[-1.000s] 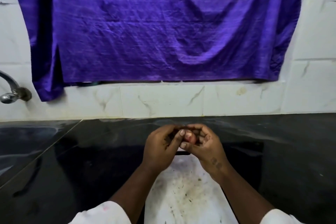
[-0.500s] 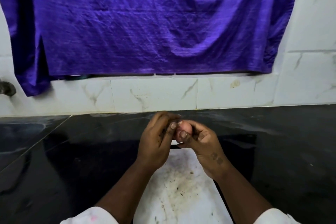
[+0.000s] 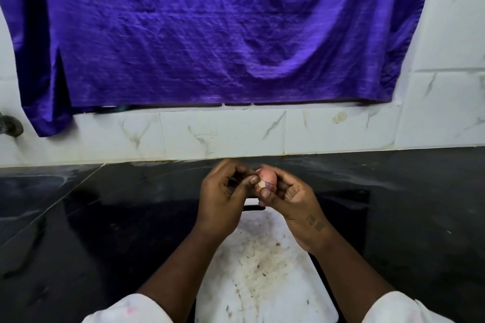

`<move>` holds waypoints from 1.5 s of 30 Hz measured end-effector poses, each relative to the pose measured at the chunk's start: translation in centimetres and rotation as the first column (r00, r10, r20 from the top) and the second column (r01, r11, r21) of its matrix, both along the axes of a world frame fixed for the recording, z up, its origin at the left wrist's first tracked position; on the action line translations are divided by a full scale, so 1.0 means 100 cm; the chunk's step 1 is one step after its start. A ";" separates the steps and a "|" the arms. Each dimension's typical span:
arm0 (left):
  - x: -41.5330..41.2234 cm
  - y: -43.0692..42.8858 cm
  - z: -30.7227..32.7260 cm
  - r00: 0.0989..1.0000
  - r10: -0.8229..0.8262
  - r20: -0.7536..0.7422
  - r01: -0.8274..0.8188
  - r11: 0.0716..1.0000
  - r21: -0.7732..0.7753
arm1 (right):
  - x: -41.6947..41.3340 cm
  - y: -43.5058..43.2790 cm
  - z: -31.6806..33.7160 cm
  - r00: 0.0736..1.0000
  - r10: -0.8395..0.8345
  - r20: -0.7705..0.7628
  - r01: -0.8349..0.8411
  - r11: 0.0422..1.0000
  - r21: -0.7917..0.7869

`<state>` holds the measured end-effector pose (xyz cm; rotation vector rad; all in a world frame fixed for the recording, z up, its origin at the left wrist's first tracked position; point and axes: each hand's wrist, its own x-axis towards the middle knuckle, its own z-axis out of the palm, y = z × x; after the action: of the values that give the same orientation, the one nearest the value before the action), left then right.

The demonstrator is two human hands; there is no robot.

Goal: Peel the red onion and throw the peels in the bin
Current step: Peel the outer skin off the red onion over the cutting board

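Right hand (image 3: 291,202) grips a small round pinkish red onion (image 3: 268,178): thumb curled across its near side, the other fingers wrapped behind it, mostly hidden. Left hand (image 3: 223,196) has its fingers curled in, with the thumb tip and a fingertip against the onion's left side, right at a pale loose flap of peel (image 3: 261,185). Cannot tell if the flap is actually pinched. The onion sits between the two sets of fingertips, held up in the air. Below the fingers and wrists lies a white, stained rectangular cutting board (image 3: 262,283) on a glossy black stone countertop (image 3: 105,217). Beyond the fingertips is a white marble-patterned tile wall (image 3: 223,134), with a large purple cloth (image 3: 223,29) hanging above it. Far left of the fingers, a metal tap base (image 3: 10,126) at the frame edge. White sleeves (image 3: 126,309) show at the bottom.
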<state>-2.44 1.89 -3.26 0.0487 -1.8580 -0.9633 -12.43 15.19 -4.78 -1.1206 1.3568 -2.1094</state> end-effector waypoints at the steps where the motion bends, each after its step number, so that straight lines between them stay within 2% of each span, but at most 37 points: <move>1: 0.000 -0.001 0.000 1.000 0.000 0.009 0.000 1.000 -0.012 | 0.000 0.000 0.001 1.000 -0.024 0.001 0.024 1.000 0.001; 7: 0.001 -0.004 -0.005 0.997 -0.002 0.072 0.013 0.987 -0.161 | -0.002 0.001 0.000 0.997 -0.072 0.030 0.072 0.997 -0.024; 14: 0.002 0.003 -0.003 0.987 -0.138 0.086 0.141 0.989 -0.037 | -0.005 0.002 -0.001 0.997 -0.074 0.028 0.076 0.996 -0.046; 20: 0.004 0.009 -0.001 0.974 -0.219 0.066 0.206 0.965 0.161 | -0.003 0.002 0.000 0.994 -0.109 0.025 0.109 0.994 0.010; 24: 0.003 0.008 -0.002 0.967 -0.253 0.034 0.248 0.962 0.118 | -0.002 0.003 0.000 0.995 -0.098 -0.020 0.098 0.994 0.037; 29: 0.001 -0.002 -0.003 0.963 -0.262 0.064 0.260 0.965 0.035 | -0.002 0.005 0.002 0.998 0.056 -0.035 -0.054 0.998 0.040; 33: 0.001 -0.009 -0.004 0.960 -0.273 0.052 0.270 0.961 0.056 | -0.002 0.006 0.002 1.000 0.006 -0.002 -0.006 0.998 0.067; 42: 0.001 -0.024 -0.010 0.978 -0.166 0.124 0.162 0.986 0.036 | -0.005 0.007 -0.001 0.996 0.033 -0.084 -0.021 0.989 0.145; 45: 0.000 -0.027 -0.014 0.977 -0.052 0.207 0.057 0.998 -0.019 | -0.007 0.006 -0.002 0.995 0.081 -0.054 -0.073 0.989 0.131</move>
<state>-2.41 -0.85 -4.70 0.0865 -2.0708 -1.0043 -13.14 15.79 -4.99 -1.1708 1.4306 -1.9195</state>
